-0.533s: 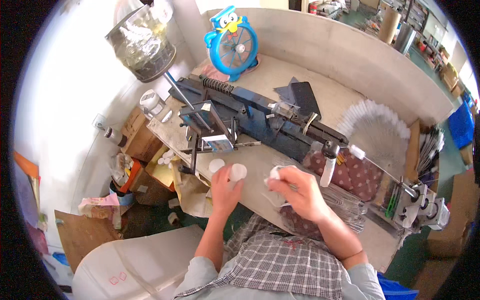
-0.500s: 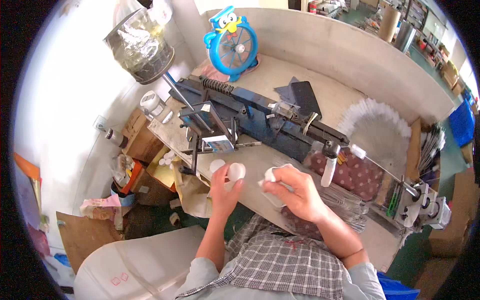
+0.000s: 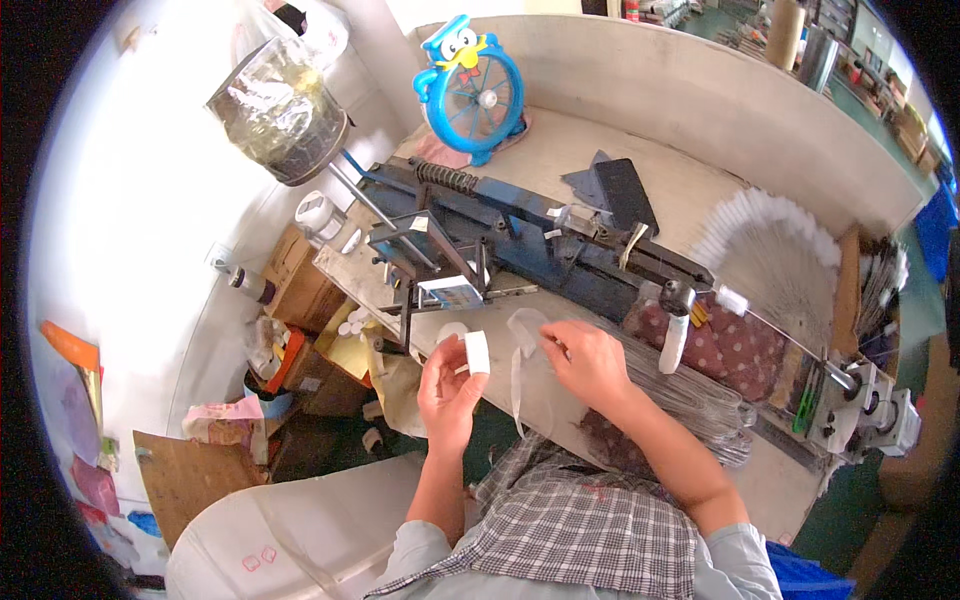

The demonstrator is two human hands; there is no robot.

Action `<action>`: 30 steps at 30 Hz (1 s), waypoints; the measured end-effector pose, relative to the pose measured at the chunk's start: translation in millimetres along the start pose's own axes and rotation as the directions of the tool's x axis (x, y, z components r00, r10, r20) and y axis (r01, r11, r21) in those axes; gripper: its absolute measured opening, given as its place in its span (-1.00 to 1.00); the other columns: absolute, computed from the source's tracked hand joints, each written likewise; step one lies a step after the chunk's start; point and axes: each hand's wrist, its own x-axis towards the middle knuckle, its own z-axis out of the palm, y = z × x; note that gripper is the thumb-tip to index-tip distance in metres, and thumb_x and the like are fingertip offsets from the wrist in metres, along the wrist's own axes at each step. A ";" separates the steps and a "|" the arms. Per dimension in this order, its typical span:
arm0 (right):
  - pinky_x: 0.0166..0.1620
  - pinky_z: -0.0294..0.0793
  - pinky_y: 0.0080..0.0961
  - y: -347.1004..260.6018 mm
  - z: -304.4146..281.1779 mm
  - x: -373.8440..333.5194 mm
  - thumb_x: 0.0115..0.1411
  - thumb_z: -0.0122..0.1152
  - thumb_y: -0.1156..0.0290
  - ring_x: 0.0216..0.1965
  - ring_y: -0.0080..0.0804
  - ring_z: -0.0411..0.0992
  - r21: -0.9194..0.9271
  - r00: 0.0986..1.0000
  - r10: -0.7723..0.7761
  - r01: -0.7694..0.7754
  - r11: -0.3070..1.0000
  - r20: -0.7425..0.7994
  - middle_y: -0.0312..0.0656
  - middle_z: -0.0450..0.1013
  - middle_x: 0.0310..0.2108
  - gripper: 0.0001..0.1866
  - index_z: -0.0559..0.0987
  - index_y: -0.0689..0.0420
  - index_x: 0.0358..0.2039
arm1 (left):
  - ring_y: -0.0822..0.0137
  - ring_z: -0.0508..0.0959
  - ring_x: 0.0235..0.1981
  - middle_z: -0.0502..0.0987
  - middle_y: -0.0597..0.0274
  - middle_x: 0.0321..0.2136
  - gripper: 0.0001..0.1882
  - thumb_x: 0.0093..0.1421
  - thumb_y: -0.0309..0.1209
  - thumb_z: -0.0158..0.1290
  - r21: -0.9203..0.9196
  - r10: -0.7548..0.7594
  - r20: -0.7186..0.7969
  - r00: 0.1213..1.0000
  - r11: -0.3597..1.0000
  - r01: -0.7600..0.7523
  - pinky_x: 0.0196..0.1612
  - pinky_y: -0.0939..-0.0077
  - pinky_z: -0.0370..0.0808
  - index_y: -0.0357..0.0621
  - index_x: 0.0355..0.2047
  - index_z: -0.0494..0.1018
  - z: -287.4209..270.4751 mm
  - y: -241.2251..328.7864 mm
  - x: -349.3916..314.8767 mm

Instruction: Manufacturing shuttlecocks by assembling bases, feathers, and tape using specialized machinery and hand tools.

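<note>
The table stretches out in front of me, and the dark blue machine lies slantwise across it. My checked apron covers my lap at the near edge. To the left, the bucket sits tilted on a rod, plastic film inside it. The blue fan stands upright at the back, a duck's head on top. On the right is the dotted cloth, with the bundle of wires just on my side of it.

My right hand is above the table, fingers curled in toward the thumb. The clear strip hangs in a loose curl just beside those fingertips; I cannot tell whether I am pinching it. My left hand is turned up, gripping the white roll between thumb and fingers, its edge facing right. So the roll is raised over the near side of the table, left of the strip. Just behind it lies the white disc.
</note>
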 end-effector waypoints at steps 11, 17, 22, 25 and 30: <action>-0.45 0.37 -0.68 -8.9 10.3 -22.1 0.14 0.18 0.19 -0.48 -0.67 0.39 0.737 0.947 0.003 -0.252 0.628 0.322 -0.33 0.47 -0.52 -0.69 0.55 0.22 -0.32 | 0.34 0.45 -0.13 0.40 0.13 -0.11 -0.41 0.00 -0.55 0.20 0.038 -0.012 0.085 0.996 0.999 0.008 -0.09 0.46 0.43 -0.32 0.04 0.24 12.7 5.3 -5.2; -0.43 0.37 -0.59 -19.6 5.7 -25.5 0.12 0.20 0.18 -0.53 -0.58 0.37 0.714 0.964 0.011 -0.203 0.670 0.264 -0.27 0.45 -0.57 -0.68 0.55 0.23 -0.39 | 0.31 0.46 -0.12 0.40 0.12 -0.09 -0.46 -0.01 -0.54 0.21 0.110 -0.045 0.175 0.983 0.994 0.026 -0.09 0.43 0.45 -0.29 0.00 0.30 12.8 11.6 -8.2; -0.47 0.32 -0.49 -24.3 6.9 -31.7 0.18 0.11 0.22 -0.55 -0.49 0.34 0.696 0.983 -0.072 -0.067 0.715 0.169 -0.17 0.39 -0.59 -0.70 0.50 0.25 -0.42 | 0.26 0.44 -0.05 0.39 0.08 -0.06 -0.47 -0.02 -0.59 0.19 0.073 0.016 0.208 0.978 0.997 -0.031 -0.06 0.36 0.45 -0.28 0.00 0.31 11.9 20.3 -7.1; -0.47 0.31 -0.47 -24.0 11.5 -33.1 0.20 0.07 0.24 -0.55 -0.47 0.33 0.697 0.986 -0.104 -0.015 0.717 0.128 -0.18 0.38 -0.58 -0.72 0.49 0.24 -0.40 | 0.24 0.44 -0.05 0.39 0.06 -0.04 -0.47 -0.02 -0.62 0.17 0.056 0.009 0.231 0.973 0.998 -0.023 -0.05 0.36 0.44 -0.28 0.01 0.30 9.1 23.3 -6.1; -0.46 0.31 -0.48 -26.6 9.2 -34.5 0.21 0.04 0.30 -0.55 -0.45 0.32 0.715 0.977 -0.111 -0.053 0.697 0.180 -0.19 0.36 -0.58 -0.77 0.48 0.24 -0.39 | 0.22 0.44 -0.05 0.39 0.05 -0.04 -0.48 0.00 -0.63 0.14 0.011 -0.010 0.259 0.966 1.000 0.008 -0.05 0.36 0.43 -0.29 0.02 0.29 7.5 25.6 -5.4</action>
